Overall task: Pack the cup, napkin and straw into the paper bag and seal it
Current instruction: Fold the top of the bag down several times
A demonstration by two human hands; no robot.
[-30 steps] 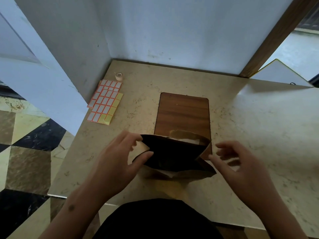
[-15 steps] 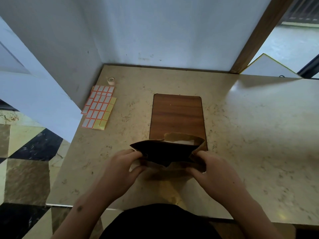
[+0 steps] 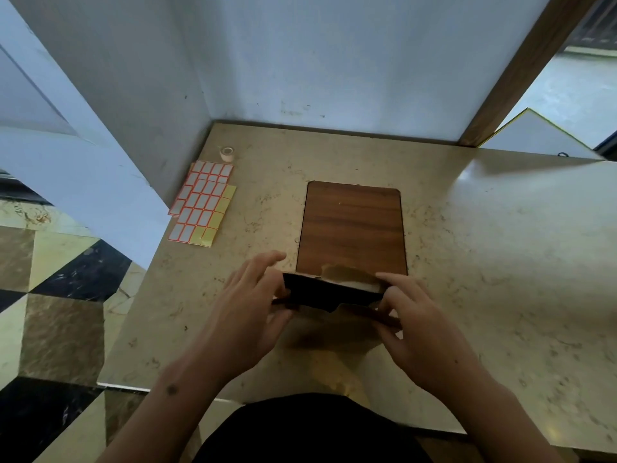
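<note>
Perhaps a shop counter: marble countertop (image 3: 500, 262), label sticker sheets (image 3: 202, 203), tape roll (image 3: 227, 153), patterned tile floor (image 3: 50, 312).

Both forearms bare, reaching forward from the bottom edge and converging toward the middle. Left hand (image 3: 248, 307) set with back up and slightly outward, index and middle fingers (image 3: 267, 262) stretched forward and spread, thumb tucked under toward the centre, pinching. Right hand (image 3: 422, 324) opposite, back up, fingers curled inward, index finger lying along the top, thumb below, gripping. Hands level with each other, apart, palms turned toward one another. Dark spot on left wrist.
</note>
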